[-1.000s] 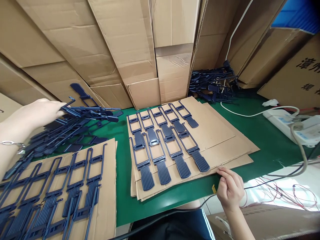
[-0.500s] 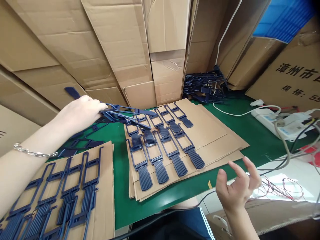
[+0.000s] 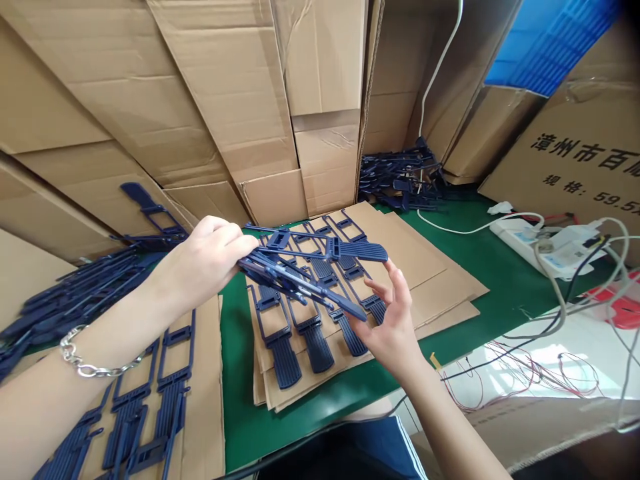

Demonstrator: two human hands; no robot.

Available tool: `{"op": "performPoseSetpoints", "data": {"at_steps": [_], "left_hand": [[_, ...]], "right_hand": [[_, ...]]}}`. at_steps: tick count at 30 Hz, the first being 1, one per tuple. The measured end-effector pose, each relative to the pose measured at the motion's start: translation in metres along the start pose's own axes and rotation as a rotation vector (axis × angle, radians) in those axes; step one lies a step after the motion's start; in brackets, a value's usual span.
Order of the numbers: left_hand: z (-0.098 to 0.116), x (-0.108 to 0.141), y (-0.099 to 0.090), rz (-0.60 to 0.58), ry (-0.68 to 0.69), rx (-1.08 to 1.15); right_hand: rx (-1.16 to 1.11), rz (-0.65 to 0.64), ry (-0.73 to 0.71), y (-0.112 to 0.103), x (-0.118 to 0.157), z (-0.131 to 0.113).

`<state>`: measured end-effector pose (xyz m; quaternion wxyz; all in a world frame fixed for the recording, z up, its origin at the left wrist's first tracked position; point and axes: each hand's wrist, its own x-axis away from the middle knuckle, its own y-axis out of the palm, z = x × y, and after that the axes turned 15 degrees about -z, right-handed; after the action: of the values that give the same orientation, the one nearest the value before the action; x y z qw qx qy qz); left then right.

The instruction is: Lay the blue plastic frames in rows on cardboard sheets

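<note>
L hand (image 3: 215,250) grips navy pcs (image 3: 283,275) – R hand (image 3: 391,328) close.

漳州市百 on cardboard box (image 3: 575,170), 规格: 59.5 below

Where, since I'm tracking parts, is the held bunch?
In the head view's centre, the bunch is in the left hand, above the right cardboard, ends near the right hand.

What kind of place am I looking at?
Probably a small factory or workshop: many matching dark-blue parts laid in rows on cardboard sheets, a printed carton, and a power strip.
</note>
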<state>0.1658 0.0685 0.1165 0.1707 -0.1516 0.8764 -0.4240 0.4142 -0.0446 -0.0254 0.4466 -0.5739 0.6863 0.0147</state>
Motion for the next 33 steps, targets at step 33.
{"op": "performPoseSetpoints", "data": {"at_steps": [33], "left_hand": [[0.022, 0.008, -0.005, 0.124, 0.039, 0.046]], "right_hand": [[0.654, -0.404, 0.026, -0.037, -0.010, -0.024]]}}
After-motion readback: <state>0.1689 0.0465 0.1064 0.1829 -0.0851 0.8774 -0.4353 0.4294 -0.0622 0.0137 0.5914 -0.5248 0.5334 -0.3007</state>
